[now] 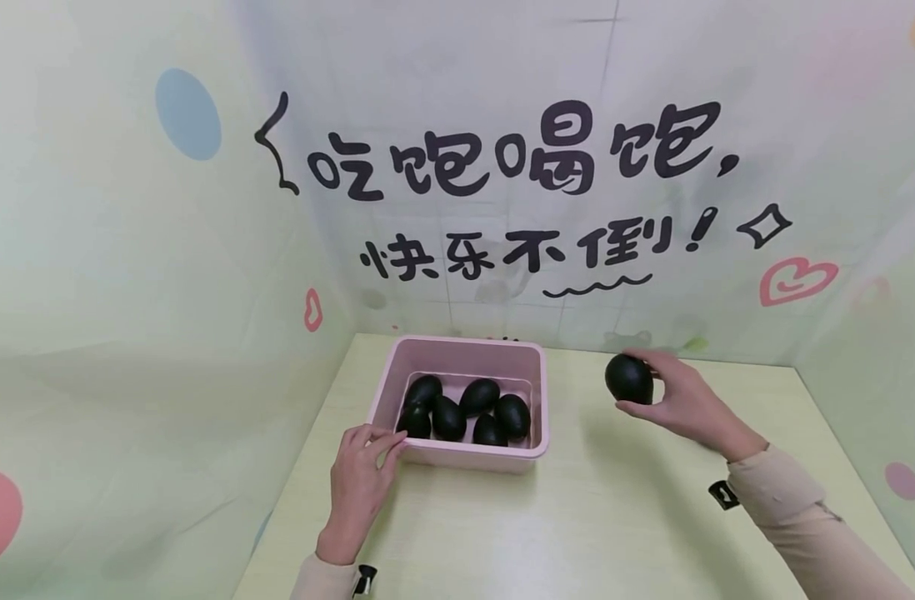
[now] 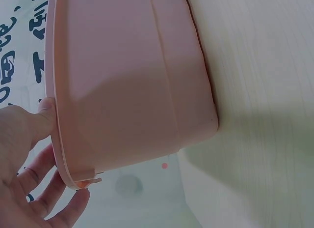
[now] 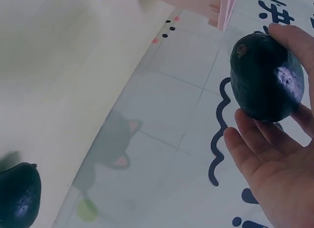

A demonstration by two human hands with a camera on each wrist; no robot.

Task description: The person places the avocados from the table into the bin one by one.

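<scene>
My right hand (image 1: 682, 400) holds a dark avocado (image 1: 628, 379) above the table, to the right of a pink plastic bin (image 1: 465, 454). In the right wrist view, thumb and fingers grip this avocado (image 3: 267, 78) around its sides, and its stem scar shows. Several dark avocados (image 1: 448, 418) lie on the bin's floor. At the bin's near left corner, my left hand (image 1: 360, 479) pinches the rim; in the left wrist view its thumb and fingers (image 2: 46, 112) are on that rim.
Another avocado (image 3: 19, 196) rests on the table, mostly behind my right forearm in the head view. The pale wooden table (image 1: 487, 533) meets a printed cloth backdrop (image 1: 495, 67) at the back, with cloth sides left and right.
</scene>
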